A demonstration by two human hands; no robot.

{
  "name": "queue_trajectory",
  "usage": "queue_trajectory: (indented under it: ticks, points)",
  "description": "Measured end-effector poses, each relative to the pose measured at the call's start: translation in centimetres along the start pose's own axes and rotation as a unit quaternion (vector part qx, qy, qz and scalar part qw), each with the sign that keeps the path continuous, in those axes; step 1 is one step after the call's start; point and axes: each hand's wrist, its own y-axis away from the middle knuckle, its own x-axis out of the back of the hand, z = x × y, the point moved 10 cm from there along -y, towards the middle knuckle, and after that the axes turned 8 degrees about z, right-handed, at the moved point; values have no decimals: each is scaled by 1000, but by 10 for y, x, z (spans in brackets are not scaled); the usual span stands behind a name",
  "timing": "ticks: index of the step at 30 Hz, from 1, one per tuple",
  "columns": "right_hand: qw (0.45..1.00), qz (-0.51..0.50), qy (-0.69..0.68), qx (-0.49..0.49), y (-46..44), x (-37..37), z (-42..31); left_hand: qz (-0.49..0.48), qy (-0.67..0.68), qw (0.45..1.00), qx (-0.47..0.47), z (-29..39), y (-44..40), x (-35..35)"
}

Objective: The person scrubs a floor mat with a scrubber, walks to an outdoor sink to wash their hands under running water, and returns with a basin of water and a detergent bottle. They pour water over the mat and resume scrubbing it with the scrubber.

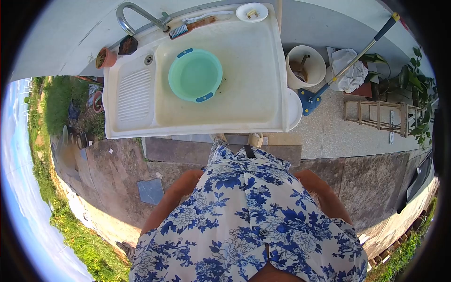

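Both my forearms hang down beside the blue-and-white floral clothing, and neither hand shows; the clothing covers where they end. In front of me is a white sink with a ribbed washboard on its left side. A light green basin with two blue handles stands in the sink and appears to hold water. Along the back rim lie a wooden-backed brush and a white brush. A small white dish with pale pieces in it sits at the back right corner.
A curved faucet rises at the back left, near a terracotta pot and a dark pot. To the right are a white bucket, a blue-headed mop, a white bag and a wooden rack.
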Motion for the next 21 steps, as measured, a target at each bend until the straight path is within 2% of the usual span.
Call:
queue_trajectory:
  ticks: [5, 7, 9, 13, 14, 16, 17, 19, 20, 21]
  points:
    - [999, 16, 46, 22, -6, -7, 9, -19, -69, 997, -21, 1, -6, -14]
    - [1000, 12, 1, -12, -1, -8, 6, -22, -88, 995, -43, 9, -2, -16]
    - [1000, 11, -21, -11, -4, -15, 5, -21, -20, 1000, 5, 3, 2, -11]
    - [995, 37, -88, -28, -14, -33, 10, -8, -6, 1000, -23, -17, 6, -5]
    - [995, 38, -85, -29, -14, -37, 10, -4, 17, 1000, 3, -29, 7, -2]
    - [985, 25, -133, -105, -15, -21, 5, -4, 45, 998, 33, -23, -1, 8]
    - [986, 25, -130, -105, -12, -16, -6, -1, 51, 997, 50, -22, 1, 11]
    - [949, 17, -240, -205, 0, -13, -19, 13, 67, 995, 68, -22, 2, 15]
    - [949, 18, -238, -207, 1, -12, -15, 12, 70, 995, 66, -20, 2, 16]
    - [927, 10, -305, -216, 4, -18, -10, 9, 89, 994, 67, -19, 1, 18]
